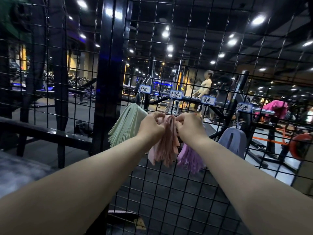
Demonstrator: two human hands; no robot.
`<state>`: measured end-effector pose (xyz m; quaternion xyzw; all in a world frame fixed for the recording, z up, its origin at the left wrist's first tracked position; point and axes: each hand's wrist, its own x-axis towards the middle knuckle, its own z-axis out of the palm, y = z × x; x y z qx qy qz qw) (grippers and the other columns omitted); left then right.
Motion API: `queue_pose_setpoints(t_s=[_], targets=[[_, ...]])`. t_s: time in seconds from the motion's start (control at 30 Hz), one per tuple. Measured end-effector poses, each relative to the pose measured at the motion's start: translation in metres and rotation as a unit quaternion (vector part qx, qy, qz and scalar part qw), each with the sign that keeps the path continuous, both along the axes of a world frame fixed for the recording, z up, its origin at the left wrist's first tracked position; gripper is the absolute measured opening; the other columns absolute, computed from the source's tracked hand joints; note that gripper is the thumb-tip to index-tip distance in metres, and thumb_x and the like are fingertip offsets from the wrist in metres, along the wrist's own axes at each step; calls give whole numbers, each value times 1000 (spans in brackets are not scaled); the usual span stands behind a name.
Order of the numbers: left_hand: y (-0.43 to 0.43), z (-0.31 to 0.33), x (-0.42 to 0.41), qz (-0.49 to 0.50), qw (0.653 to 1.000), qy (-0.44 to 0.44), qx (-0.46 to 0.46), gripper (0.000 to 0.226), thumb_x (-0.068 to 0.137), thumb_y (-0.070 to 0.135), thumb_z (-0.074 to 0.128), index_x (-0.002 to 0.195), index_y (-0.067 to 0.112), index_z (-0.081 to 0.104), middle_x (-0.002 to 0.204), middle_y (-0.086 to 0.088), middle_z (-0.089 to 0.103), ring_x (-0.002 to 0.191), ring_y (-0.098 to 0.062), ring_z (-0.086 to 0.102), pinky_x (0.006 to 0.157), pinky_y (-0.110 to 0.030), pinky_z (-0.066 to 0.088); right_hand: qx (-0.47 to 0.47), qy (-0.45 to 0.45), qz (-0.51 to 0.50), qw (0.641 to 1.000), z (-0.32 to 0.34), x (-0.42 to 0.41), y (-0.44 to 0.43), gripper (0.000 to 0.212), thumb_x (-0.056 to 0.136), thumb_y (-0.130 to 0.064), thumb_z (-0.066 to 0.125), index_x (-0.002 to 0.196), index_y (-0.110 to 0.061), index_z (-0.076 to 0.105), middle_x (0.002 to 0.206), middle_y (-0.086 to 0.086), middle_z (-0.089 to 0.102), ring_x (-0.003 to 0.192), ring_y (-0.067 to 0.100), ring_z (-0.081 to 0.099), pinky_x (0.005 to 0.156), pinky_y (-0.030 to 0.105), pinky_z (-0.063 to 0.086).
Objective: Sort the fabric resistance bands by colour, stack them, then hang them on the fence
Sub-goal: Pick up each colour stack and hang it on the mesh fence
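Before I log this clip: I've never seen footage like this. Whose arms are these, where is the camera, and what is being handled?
There is no machine here. The single picture comes from a camera worn on a person's head, looking forward and down, so the two bare arms are the wearer's own. The left hand and right hand both grip the top of a bundle of pink bands, held against a black wire fence. Beside it hang green bands on the left, and purple bands and blue-grey bands on the right. Small handwritten labels sit above the bundles. A gym shows behind the fence.
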<state>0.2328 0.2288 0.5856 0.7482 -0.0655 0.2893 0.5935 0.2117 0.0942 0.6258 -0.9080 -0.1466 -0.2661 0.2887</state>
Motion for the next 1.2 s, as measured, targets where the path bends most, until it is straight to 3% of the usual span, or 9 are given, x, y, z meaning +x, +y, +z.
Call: queue_pose_setpoints(t_s=[0.2,0.3,0.4,0.57,0.67,0.77,0.93,1.1,1.2], targets=[[-2,1,1,-1,1000,0,-22,19,93,25,65,110,17,69,89,-5,75,78,-20,72,73,-45,61,-18,5,-11,1000,2,-3,2,23,101,-21,53,110,-11,72,110,9,69,92,22,57,68,26,32],[0,6,-1,3,1000,-6,-9,18,98,22,58,108,15,71,81,-5,75,63,-19,63,59,-35,54,-19,2,-14,1000,2,-7,2,26,101,-20,50,113,-11,70,102,6,68,100,25,62,71,25,31],[-1,11,-1,7,1000,-24,12,19,100,20,54,109,16,70,89,-5,75,71,-17,65,67,-27,52,-35,-3,-24,999,0,-10,4,24,101,-18,45,109,-10,66,82,-3,55,92,21,58,59,25,29],[-2,15,-2,-16,1000,-16,10,16,101,19,50,102,24,65,88,-4,74,84,-30,72,78,-44,60,-95,23,-10,995,-9,-4,5,25,102,-16,42,108,-3,62,102,14,64,99,30,61,74,29,43],[-1,10,1,-27,999,-17,-2,14,99,23,53,101,27,67,91,-1,75,89,-21,72,86,-43,58,-60,36,13,997,-12,-3,6,23,101,-18,44,102,-5,62,97,15,65,91,31,62,68,26,39],[-1,3,-2,-50,998,-8,-23,18,96,27,60,111,21,68,96,0,73,92,-15,70,90,-37,57,24,81,33,996,-12,4,8,21,100,-30,47,92,-14,58,83,6,63,69,16,59,51,22,36],[2,-2,-4,-103,994,-6,-37,27,94,26,66,121,23,66,108,-9,71,99,-24,70,89,-42,58,69,119,52,989,-15,10,10,25,93,-33,56,105,-11,56,100,12,66,93,30,65,79,40,54],[-3,0,-2,-129,987,8,-98,16,100,22,56,109,29,67,96,-15,73,83,-25,66,89,-50,54,72,99,66,990,-17,10,12,23,96,-31,58,104,-10,52,93,5,59,86,21,60,71,33,47],[-3,-3,-1,-144,983,10,-118,19,103,20,50,107,29,67,99,-10,72,90,-23,67,87,-38,56,84,115,78,987,-20,12,13,22,97,-32,59,103,-12,52,94,5,59,85,20,60,73,34,50]])
